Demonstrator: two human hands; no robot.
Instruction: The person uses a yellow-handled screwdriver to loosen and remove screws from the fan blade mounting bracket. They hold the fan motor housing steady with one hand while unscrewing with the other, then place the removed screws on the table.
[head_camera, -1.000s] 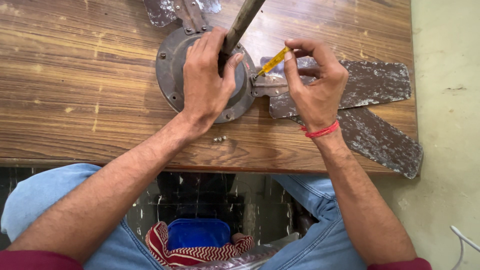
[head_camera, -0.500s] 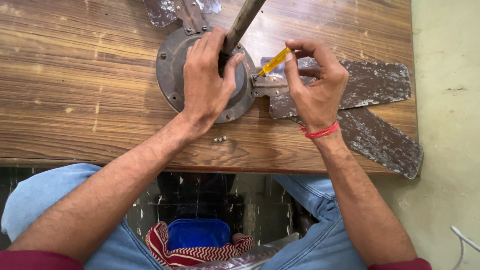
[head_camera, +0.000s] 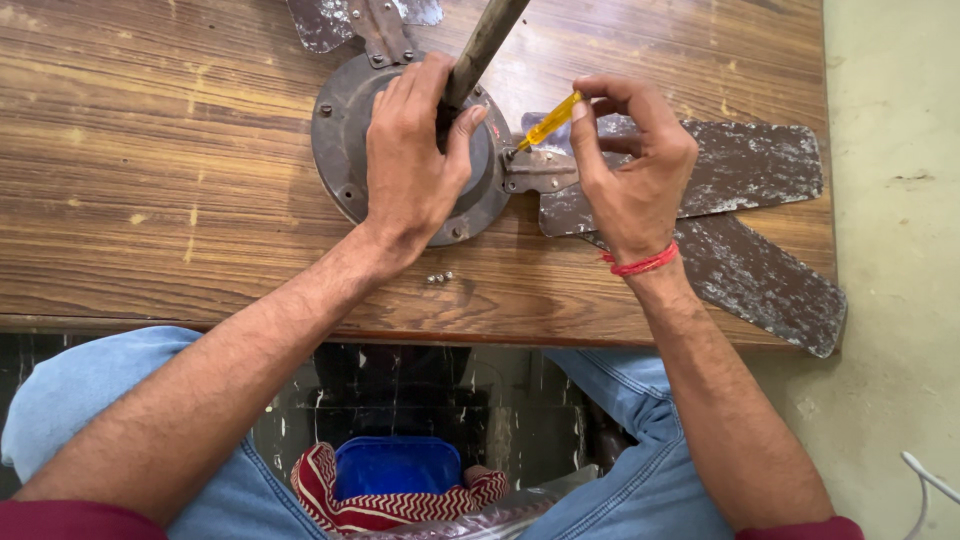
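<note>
Looks like a small repair workshop: a scuffed wooden counter (head_camera: 150, 180) fills the frame's upper half, a dismantled ceiling fan motor (head_camera: 340, 130) and grimy loose blades (head_camera: 760, 270) spread across its right side.

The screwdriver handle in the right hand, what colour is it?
Clear yellow; the screwdriver shows best in the head view, pinched in the right hand.
</note>
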